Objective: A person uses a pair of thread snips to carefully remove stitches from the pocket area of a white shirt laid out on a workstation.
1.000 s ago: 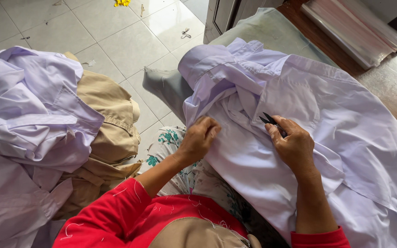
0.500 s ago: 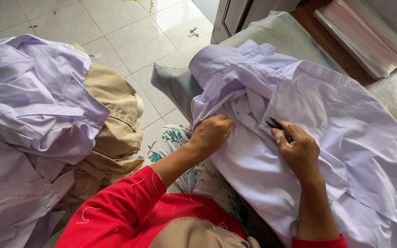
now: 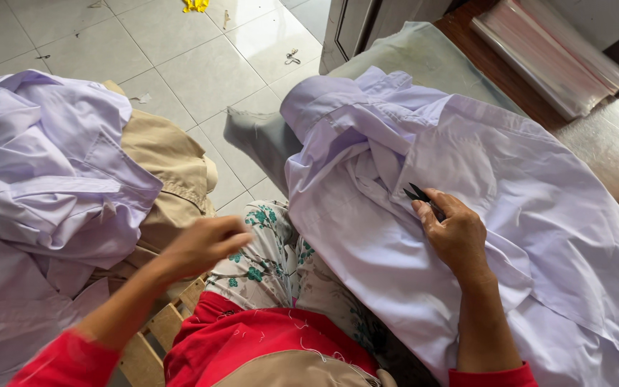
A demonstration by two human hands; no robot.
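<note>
A: Showing the right hand (image 3: 456,233) resting on a pale lilac shirt (image 3: 424,236) spread over the lap and a padded board (image 3: 424,54). What does it hold?

B: Small black snips (image 3: 419,195), the fingers curled shut around them, tips pointing up and left against the shirt's folded front.

A: And the left hand (image 3: 205,244)?

B: Off the shirt, hanging over the floral trousers (image 3: 274,261) near the edge of a wooden crate (image 3: 159,330). It is blurred; the fingers look loosely bent, holding nothing I can make out.

A: Surroundings?

B: To the left, a heap of more lilac shirts (image 3: 44,186) lying over tan cloth (image 3: 162,172), just beside the left forearm. Beyond, a tiled floor (image 3: 180,64) with thread scraps and a yellow scrap (image 3: 196,5). At the top right, a wooden table (image 3: 603,143) with clear plastic bags (image 3: 549,54).

A: Anything covering the shirt?

B: Only the right hand and wrist; the bunched collar stands above the snips.
</note>
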